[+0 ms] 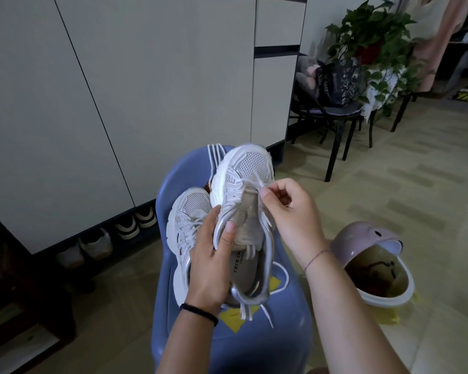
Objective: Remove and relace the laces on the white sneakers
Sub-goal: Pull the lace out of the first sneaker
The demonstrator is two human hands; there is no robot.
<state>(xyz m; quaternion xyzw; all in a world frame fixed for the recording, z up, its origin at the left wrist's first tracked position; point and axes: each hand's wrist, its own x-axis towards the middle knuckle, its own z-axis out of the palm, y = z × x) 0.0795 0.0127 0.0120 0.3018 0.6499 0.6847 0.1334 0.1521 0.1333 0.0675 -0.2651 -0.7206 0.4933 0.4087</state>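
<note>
Under the white cabinet point(119, 90) at far left we see shoes point(111, 236) lined up on the floor. On the blue stool point(289, 306) lies one white sneaker point(185, 220), still laced. Our left hand point(214, 260) is closed around the second sneaker point(243, 201), thumb on its tongue, holding it tilted above the stool. Our right hand point(289, 209) pinches the white lace point(257, 182) near the toe eyelets. Loose lace ends point(257, 311) trail over the stool. Further right, a pink-lidded bin point(373, 263) stands on the floor
</note>
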